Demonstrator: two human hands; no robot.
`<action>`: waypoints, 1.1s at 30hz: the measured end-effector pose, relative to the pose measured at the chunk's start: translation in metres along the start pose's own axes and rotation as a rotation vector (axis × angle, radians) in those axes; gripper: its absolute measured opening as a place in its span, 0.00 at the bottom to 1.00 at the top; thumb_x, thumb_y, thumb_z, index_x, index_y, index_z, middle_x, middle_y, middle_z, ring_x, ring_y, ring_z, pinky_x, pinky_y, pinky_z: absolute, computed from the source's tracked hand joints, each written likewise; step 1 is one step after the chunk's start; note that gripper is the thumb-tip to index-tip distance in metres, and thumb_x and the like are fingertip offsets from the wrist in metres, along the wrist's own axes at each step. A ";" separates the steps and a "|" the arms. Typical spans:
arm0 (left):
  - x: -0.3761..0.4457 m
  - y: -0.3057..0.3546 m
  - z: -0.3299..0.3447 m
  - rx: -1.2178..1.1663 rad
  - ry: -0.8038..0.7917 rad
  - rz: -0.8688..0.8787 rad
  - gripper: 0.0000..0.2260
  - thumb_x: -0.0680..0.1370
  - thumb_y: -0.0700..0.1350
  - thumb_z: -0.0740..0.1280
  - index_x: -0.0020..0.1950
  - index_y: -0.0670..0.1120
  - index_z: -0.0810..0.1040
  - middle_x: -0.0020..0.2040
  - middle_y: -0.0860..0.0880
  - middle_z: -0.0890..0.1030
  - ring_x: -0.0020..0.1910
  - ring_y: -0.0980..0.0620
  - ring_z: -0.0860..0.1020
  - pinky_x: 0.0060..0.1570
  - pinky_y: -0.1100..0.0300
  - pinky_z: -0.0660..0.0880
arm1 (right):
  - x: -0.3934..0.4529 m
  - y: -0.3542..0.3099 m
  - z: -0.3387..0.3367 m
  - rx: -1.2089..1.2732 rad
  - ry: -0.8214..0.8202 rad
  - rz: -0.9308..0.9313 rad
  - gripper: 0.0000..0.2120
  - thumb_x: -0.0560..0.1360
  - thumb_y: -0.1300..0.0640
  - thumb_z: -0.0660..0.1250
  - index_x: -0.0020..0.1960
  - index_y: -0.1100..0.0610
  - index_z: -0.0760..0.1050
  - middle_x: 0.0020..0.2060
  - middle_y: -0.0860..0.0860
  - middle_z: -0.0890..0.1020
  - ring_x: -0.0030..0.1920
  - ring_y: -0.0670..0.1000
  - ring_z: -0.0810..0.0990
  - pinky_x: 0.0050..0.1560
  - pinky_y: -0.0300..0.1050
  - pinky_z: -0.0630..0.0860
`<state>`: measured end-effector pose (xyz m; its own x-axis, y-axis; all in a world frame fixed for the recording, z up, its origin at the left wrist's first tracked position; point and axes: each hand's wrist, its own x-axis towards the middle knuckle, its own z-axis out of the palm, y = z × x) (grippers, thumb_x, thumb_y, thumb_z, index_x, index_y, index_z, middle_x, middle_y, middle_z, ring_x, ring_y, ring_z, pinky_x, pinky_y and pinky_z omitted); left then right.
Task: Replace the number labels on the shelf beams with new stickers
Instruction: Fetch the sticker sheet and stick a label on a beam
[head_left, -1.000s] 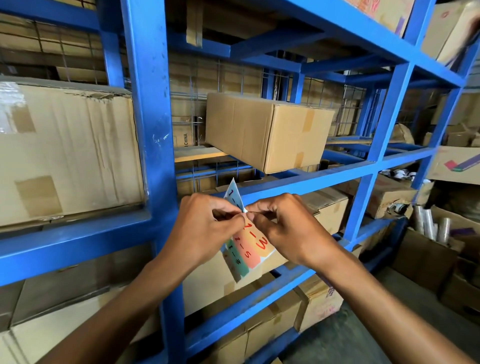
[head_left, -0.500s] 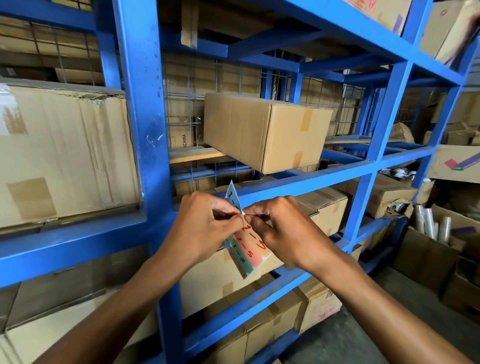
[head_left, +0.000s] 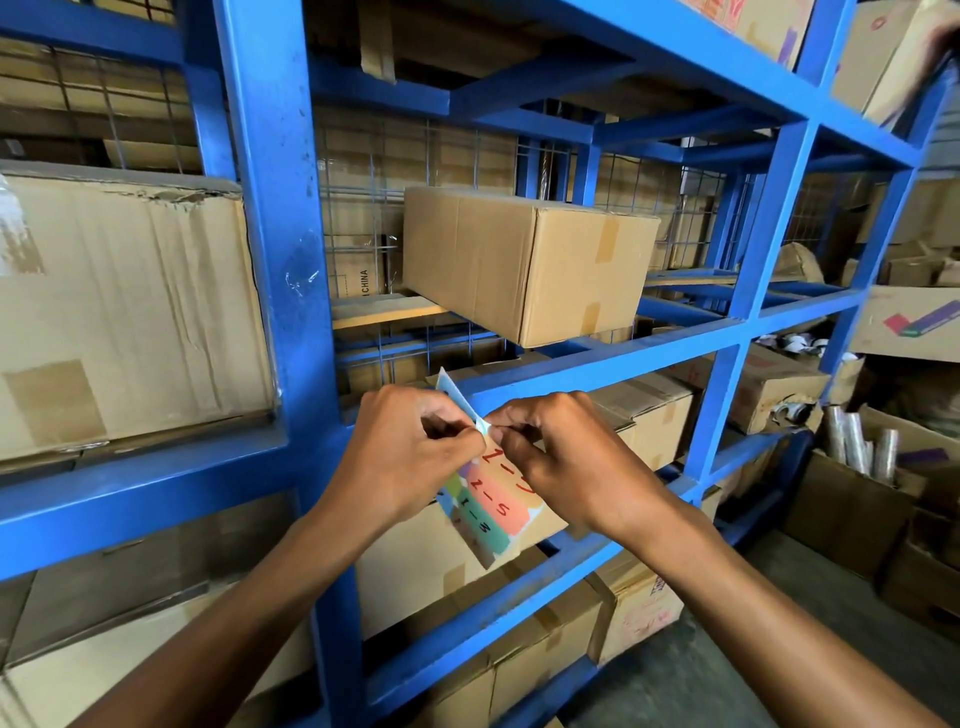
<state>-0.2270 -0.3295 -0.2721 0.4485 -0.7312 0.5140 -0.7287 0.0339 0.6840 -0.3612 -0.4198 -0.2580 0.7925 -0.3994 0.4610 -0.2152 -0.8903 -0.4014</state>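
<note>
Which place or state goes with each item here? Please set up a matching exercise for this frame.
Things:
1. sticker sheet
2. lone cardboard box
3. metallic rolls
4. left hand

Places or states:
A. standing in an open carton at lower right
B. sitting on the middle shelf
C. pinched between both hands
D. gripping the sheet's left side

Pairs: 1-C, 2-B, 3-A, 4-D

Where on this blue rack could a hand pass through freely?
Beside the tilted box, between the blue upright and the box's left face, down to the wooden board. Left bay is crowded: a large carton fills it.
</note>
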 end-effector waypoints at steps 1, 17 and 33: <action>0.000 -0.001 -0.001 -0.012 0.009 -0.024 0.07 0.71 0.43 0.70 0.33 0.50 0.83 0.32 0.57 0.83 0.34 0.64 0.81 0.30 0.62 0.80 | 0.001 0.002 -0.001 0.031 0.001 0.020 0.10 0.79 0.59 0.60 0.46 0.56 0.79 0.42 0.50 0.84 0.41 0.46 0.81 0.38 0.47 0.79; 0.008 -0.001 -0.010 -0.581 -0.014 -0.175 0.11 0.70 0.37 0.73 0.47 0.51 0.80 0.40 0.53 0.86 0.34 0.50 0.84 0.28 0.60 0.79 | 0.027 0.025 -0.019 0.161 0.305 0.046 0.09 0.74 0.61 0.66 0.54 0.56 0.80 0.49 0.51 0.81 0.52 0.50 0.79 0.55 0.50 0.73; 0.018 0.018 -0.024 -0.022 0.267 0.048 0.12 0.73 0.44 0.71 0.44 0.61 0.73 0.43 0.62 0.80 0.36 0.66 0.80 0.26 0.74 0.72 | 0.056 -0.010 -0.006 0.556 0.479 0.106 0.10 0.74 0.57 0.68 0.34 0.51 0.75 0.46 0.46 0.76 0.49 0.51 0.79 0.44 0.49 0.80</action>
<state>-0.2197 -0.3256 -0.2381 0.5365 -0.5229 0.6623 -0.7421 0.0814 0.6654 -0.3178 -0.4347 -0.2234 0.4202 -0.6419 0.6414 0.1452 -0.6502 -0.7458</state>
